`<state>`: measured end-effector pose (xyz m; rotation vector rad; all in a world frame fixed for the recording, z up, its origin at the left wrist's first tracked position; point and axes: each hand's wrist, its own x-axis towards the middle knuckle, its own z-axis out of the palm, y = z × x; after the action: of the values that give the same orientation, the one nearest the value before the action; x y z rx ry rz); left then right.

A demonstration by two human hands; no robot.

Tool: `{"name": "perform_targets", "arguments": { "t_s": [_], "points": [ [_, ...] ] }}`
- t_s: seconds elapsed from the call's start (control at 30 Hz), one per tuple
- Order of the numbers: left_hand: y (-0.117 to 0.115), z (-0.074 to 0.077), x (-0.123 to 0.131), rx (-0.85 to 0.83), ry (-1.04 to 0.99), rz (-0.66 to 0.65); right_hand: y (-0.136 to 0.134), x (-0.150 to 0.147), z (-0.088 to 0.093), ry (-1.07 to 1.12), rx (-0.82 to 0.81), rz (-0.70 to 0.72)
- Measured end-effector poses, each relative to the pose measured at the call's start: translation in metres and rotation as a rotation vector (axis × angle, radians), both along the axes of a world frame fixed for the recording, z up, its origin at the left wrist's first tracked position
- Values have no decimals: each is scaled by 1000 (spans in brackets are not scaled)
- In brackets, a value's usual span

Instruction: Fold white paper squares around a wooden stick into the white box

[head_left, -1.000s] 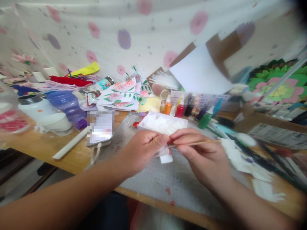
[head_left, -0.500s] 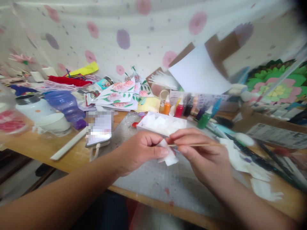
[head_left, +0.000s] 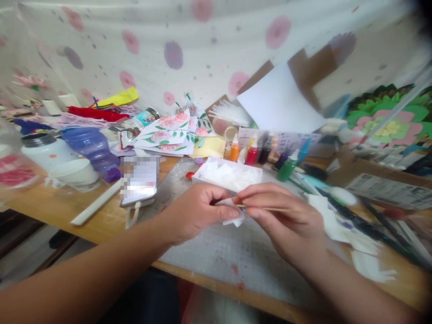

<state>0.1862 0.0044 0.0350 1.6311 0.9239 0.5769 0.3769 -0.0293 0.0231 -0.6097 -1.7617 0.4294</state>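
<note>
My left hand (head_left: 199,211) is closed in a pinch on a small white piece of paper (head_left: 235,219) above the grey cutting mat (head_left: 219,252). My right hand (head_left: 286,220) is closed on a thin wooden stick (head_left: 270,209) that lies across its fingers, its tip meeting the paper. The two hands touch at the fingertips. Just behind them stands a shallow white tray (head_left: 227,174) holding more white paper pieces.
A phone (head_left: 140,182) lies left of the mat. Jars and a blue bottle (head_left: 91,146) crowd the left side. Small paint bottles (head_left: 253,155) stand behind the tray. Cut white paper shapes (head_left: 340,229), brushes and pens lie at the right. Flower cards (head_left: 168,130) are piled at the back.
The white paper hung lower and showed more before; now it is drawn up between my fingers, mostly hidden. Both hands stay in nearly the same place.
</note>
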Motion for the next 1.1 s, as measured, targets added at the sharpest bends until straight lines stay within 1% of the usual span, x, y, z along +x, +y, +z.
{"name": "perform_targets", "arguments": {
  "t_s": [0.07, 0.13, 0.2, 0.23, 0.37, 0.43, 0.53, 0.63, 0.7, 0.77, 0.87, 0.97, 1.1],
  "points": [
    [3, 1, -1, 111, 136, 69, 0, 2, -1, -16, 49, -61],
    [4, 2, -3, 229, 258, 182, 0, 3, -2, -16, 106, -147],
    [3, 4, -4, 295, 299, 261, -1, 4, -4, -7, 153, -221],
    [1, 5, -4, 290, 269, 251, -2, 4, -4, -3, 165, -237],
    [-7, 6, -1, 130, 0, 59, -3, 2, -6, 7, 131, -182],
    [-10, 5, 3, 99, -61, 56, -3, -1, -5, 26, 91, -160],
    [-9, 2, 7, 95, -62, 111, -1, -4, -7, 77, 36, -163],
    [-5, -1, 9, 59, -51, 146, 7, -4, -12, 161, -19, -190],
    [-1, -3, 9, 40, -22, 205, 17, 0, -17, 221, -94, -260],
    [4, -5, 7, 42, 14, 297, 29, 5, -22, 258, -167, -358],
    [12, -6, 6, 68, 39, 396, 46, 12, -29, 284, -195, -428],
    [21, -6, 6, 107, 54, 466, 57, 15, -35, 263, -221, -438],
    [33, -8, 5, 127, 50, 516, 62, 14, -41, 210, -229, -412]
  ]
}}
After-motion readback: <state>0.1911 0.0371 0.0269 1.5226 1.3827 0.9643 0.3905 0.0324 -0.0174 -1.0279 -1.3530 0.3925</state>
